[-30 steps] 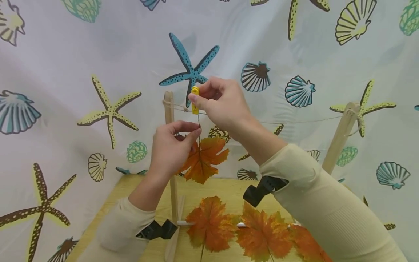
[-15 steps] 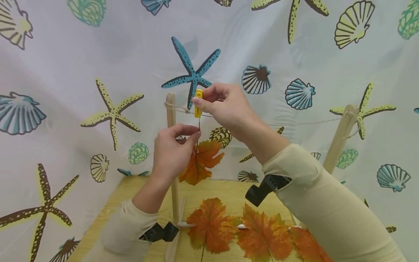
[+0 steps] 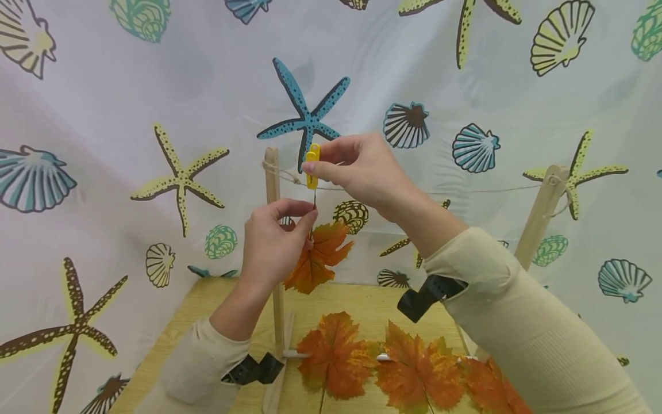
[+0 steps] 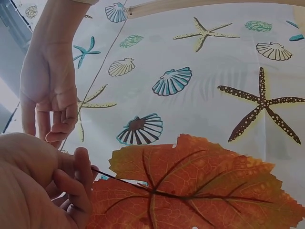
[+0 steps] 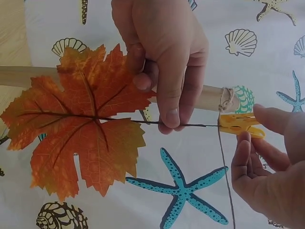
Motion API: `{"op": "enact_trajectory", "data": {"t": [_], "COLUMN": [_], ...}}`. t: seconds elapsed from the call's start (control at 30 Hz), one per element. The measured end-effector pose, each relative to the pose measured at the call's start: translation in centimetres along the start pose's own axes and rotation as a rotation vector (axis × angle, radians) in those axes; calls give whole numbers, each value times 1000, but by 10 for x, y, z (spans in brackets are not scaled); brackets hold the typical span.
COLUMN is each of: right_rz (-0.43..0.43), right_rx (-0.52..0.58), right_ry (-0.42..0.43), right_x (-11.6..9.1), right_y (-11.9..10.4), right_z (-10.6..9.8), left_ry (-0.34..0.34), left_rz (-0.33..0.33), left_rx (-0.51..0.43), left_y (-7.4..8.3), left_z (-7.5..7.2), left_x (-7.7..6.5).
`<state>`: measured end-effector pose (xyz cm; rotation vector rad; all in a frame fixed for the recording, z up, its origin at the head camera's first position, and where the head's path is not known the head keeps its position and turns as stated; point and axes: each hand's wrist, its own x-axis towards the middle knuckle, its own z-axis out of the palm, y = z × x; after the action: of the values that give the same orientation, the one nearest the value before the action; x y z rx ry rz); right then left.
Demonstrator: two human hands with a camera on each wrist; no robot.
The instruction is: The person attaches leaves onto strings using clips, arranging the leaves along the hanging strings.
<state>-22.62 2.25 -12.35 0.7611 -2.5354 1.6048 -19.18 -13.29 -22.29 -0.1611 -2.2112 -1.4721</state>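
Note:
My left hand [image 3: 274,241] pinches the thin dark stem [image 5: 143,122] of an orange maple leaf [image 3: 319,259], which hangs below the fingers with its stem upward. Just above, my right hand [image 3: 369,172] holds a yellow clothespin [image 3: 312,168] between thumb and fingers. In the right wrist view the clothespin's nose sits right at the twine [image 5: 226,167], and the stem's tip reaches that same spot. Seen from the left wrist, the leaf [image 4: 190,186] spreads out beside the left fingers, while the right hand [image 4: 52,86] comes down from above; the clothespin is hidden there.
The twine runs between a left wooden post [image 3: 272,184] and a right wooden post [image 3: 540,218]. Several orange leaves [image 3: 333,356] lie low over the wooden table [image 3: 222,310], by a white rod [image 3: 295,354]. Behind hangs a shell-and-starfish sheet [image 3: 207,86].
Both hands stay close to the twine and shift only slightly in view. The leaf has swung a little left under the left hand. The right fingers keep hold of the clothespin.

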Motion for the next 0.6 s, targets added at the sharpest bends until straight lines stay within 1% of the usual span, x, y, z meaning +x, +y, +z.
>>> {"op": "enact_trajectory", "data": {"t": [0.27, 0.5, 0.6], "right_rz": [-10, 0, 12], "right_rx": [-37, -9, -11], "right_ry": [1, 25, 19], "right_x": [0, -1, 0], "right_y": [0, -1, 0], "right_z": [0, 1, 0], "left_ry": [-4, 2, 5], "left_rz": [9, 6, -1], "left_rx": [2, 20, 21], "left_y": [-2, -3, -2], "left_z": [1, 1, 2], "left_x": [0, 0, 0]}}
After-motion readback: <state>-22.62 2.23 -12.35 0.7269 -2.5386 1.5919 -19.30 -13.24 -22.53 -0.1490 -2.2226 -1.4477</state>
